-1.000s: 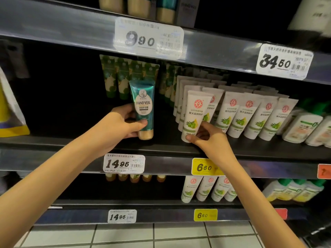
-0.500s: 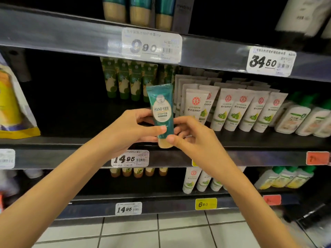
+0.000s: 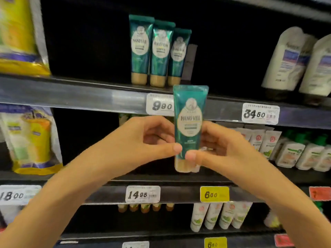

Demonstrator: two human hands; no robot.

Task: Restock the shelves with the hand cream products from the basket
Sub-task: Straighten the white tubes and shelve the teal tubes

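While the upper shelf (image 3: 71, 93) runs just above the left hand (image 3: 143, 144) and the right hand (image 3: 223, 149), its three matching tubes (image 3: 160, 54) stand up-left of them; the hand cream tube (image 3: 189, 122), upright with cap down, is pinched between both, each equally near.

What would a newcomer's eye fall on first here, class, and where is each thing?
The teal hand cream tube stands out, upright at centre, pinched near its gold cap by the left hand and right hand. Above-left, three matching tubes stand on the upper shelf, over a white 9.90 price tag. A yellow 6.60 tag glows below the right hand.
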